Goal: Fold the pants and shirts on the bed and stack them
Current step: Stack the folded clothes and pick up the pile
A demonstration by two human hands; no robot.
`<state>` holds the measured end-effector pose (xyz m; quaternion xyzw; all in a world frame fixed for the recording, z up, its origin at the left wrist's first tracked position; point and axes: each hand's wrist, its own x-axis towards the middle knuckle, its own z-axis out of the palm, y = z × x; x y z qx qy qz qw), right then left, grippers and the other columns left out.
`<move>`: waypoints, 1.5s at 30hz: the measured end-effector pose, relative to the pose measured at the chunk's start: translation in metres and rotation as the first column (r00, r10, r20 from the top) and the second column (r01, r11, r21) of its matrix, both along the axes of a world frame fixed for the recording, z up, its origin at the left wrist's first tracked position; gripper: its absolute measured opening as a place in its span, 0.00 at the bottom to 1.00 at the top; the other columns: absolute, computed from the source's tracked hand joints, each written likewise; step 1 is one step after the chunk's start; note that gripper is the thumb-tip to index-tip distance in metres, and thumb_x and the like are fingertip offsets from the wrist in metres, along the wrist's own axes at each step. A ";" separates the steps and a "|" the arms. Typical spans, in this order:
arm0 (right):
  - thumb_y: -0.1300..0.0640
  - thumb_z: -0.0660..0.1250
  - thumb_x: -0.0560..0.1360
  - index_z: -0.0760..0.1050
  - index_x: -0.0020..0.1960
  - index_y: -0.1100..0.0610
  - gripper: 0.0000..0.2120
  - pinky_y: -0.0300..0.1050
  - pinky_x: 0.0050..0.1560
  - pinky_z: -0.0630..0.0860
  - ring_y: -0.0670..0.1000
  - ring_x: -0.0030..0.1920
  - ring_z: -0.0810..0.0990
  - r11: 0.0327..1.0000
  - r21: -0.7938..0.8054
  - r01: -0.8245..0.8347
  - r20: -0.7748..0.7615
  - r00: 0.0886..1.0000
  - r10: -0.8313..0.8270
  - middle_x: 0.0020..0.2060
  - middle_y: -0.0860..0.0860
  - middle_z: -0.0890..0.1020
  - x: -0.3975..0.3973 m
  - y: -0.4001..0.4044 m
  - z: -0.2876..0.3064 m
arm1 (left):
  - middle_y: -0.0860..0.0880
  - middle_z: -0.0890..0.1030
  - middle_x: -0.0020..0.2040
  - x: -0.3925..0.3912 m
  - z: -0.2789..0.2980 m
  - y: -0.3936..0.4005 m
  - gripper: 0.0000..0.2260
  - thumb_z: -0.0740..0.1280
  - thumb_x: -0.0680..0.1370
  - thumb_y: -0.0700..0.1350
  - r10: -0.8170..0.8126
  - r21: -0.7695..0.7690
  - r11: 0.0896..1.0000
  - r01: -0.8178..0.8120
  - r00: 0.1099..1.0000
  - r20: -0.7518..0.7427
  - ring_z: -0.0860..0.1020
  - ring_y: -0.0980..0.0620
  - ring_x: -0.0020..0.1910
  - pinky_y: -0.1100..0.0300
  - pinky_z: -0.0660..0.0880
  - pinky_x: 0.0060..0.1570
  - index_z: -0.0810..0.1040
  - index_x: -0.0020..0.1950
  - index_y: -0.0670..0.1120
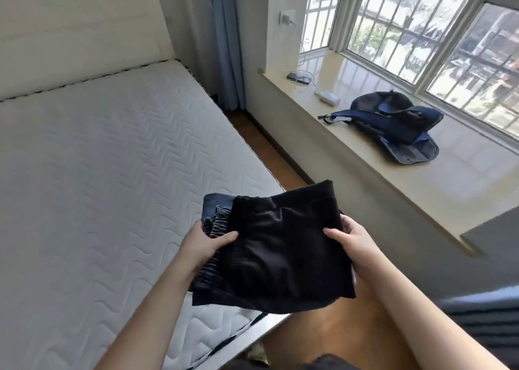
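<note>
A stack of folded dark clothes (280, 246) hangs in the air over the bed's near right corner. Folded black pants with an elastic waistband lie on top, and a blue denim piece (214, 207) shows beneath at the left. My left hand (205, 246) grips the stack's left edge, thumb on top. On the opposite edge my right hand (354, 246) holds it the same way. The bare white quilted mattress (98, 173) fills the left of the view.
A wide window sill (421, 179) runs along the right, carrying a dark blue backpack (398, 128), a white charger (327, 97) and a phone with cables. A strip of wooden floor (269, 156) separates bed and sill. A cream headboard stands at the back left.
</note>
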<state>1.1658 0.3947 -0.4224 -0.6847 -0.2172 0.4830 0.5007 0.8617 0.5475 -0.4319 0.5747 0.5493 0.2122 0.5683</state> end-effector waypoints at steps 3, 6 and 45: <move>0.60 0.71 0.73 0.78 0.59 0.47 0.16 0.53 0.53 0.80 0.52 0.51 0.85 0.999 -0.003 -0.042 -0.007 0.999 0.042 0.53 0.49 0.85 0.005 0.026 -0.005 | 0.55 0.86 0.45 0.001 -0.003 0.012 0.24 0.81 0.58 0.57 0.047 -0.009 0.999 -0.047 0.999 -0.003 0.84 0.54 0.45 0.50 0.80 0.52 0.81 0.51 0.53; 0.60 0.72 0.74 0.79 0.58 0.47 0.15 0.56 0.54 0.81 0.54 0.51 0.85 0.997 -0.036 -0.070 -0.009 0.998 0.070 0.52 0.50 0.85 0.015 0.052 -0.012 | 0.54 0.86 0.46 0.005 -0.009 0.018 0.25 0.81 0.58 0.57 0.109 -0.036 0.993 -0.109 0.994 -0.006 0.84 0.53 0.46 0.52 0.79 0.51 0.80 0.52 0.52; 0.50 0.70 0.76 0.81 0.54 0.51 0.09 0.56 0.55 0.80 0.49 0.48 0.84 0.914 -0.168 -0.369 0.349 0.845 0.405 0.46 0.47 0.86 0.130 0.459 -0.282 | 0.50 0.85 0.48 0.085 -0.268 0.326 0.28 0.83 0.58 0.55 0.499 -0.188 0.839 -0.510 0.860 -0.106 0.84 0.48 0.46 0.47 0.80 0.52 0.81 0.54 0.49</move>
